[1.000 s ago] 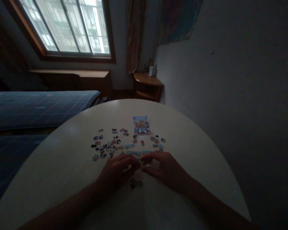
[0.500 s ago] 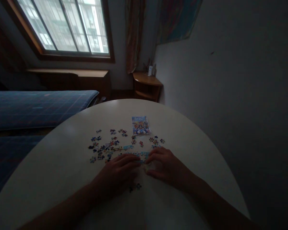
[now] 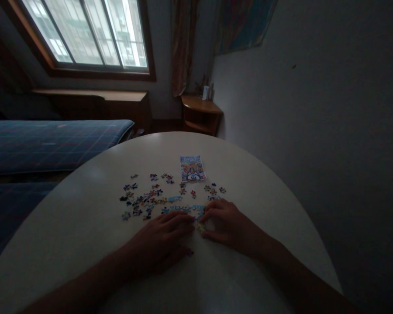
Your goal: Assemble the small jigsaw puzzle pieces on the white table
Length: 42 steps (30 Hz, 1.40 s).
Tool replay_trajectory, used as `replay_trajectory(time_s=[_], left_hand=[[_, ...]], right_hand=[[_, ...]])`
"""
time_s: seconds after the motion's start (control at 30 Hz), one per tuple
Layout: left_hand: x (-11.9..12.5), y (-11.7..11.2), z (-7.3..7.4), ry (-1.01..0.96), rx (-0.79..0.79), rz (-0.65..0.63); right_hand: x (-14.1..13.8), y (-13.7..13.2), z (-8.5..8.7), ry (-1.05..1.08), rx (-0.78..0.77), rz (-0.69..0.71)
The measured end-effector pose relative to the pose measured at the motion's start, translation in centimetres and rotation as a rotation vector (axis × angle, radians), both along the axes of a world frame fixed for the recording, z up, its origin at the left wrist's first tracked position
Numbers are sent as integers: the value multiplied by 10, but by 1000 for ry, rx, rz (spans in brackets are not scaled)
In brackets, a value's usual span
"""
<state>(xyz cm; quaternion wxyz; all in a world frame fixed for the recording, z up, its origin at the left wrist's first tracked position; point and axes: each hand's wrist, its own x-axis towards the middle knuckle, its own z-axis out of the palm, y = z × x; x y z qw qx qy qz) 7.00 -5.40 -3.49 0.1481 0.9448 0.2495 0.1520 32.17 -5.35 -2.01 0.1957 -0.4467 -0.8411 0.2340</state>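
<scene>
My left hand (image 3: 159,242) lies flat on the white round table (image 3: 85,209), fingers stretched toward a short joined strip of blue puzzle pieces (image 3: 183,209). My right hand (image 3: 224,222) rests beside it, fingers curled down on a small pale piece (image 3: 201,226) near the strip's right end. Several loose puzzle pieces (image 3: 140,200) are scattered to the left and beyond my hands. One small dark piece (image 3: 190,252) peeks out under my left hand. A picture card of the puzzle (image 3: 192,168) lies further back.
A bed with a blue checked cover (image 3: 52,139) runs along the table's left side. A wooden corner shelf (image 3: 201,111) and a window (image 3: 85,35) stand beyond. A bare wall (image 3: 314,109) closes the right side.
Both hands came down from a raised pinch onto the table. My left hand flattened and slid over the small dark pieces near me.
</scene>
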Motion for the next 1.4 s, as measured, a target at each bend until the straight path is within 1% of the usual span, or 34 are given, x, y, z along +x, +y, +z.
replay_trajectory(time_s=[0.1, 0.3, 0.5, 0.63, 0.73, 0.93, 1.23, 1.4], left_hand=[[-1, 0, 1, 40, -11, 8], [-1, 0, 2, 42, -5, -11], [0, -2, 2, 67, -6, 5], [2, -4, 2, 71, -3, 22], [2, -4, 1, 87, 5, 9], [0, -3, -1, 92, 7, 7], [0, -4, 3, 109, 31, -5], [0, -4, 2, 107, 34, -9]], right_hand=[[0, 0, 0, -4, -4, 11], [4, 0, 2, -31, -11, 26], [5, 0, 5, -47, 8, -27], [0, 0, 4, -74, 10, -45], [-3, -1, 4, -84, 10, -40], [-3, -2, 1, -48, 13, -39], [-6, -2, -4, -11, 10, -47], [-9, -2, -8, 9, 18, -63]])
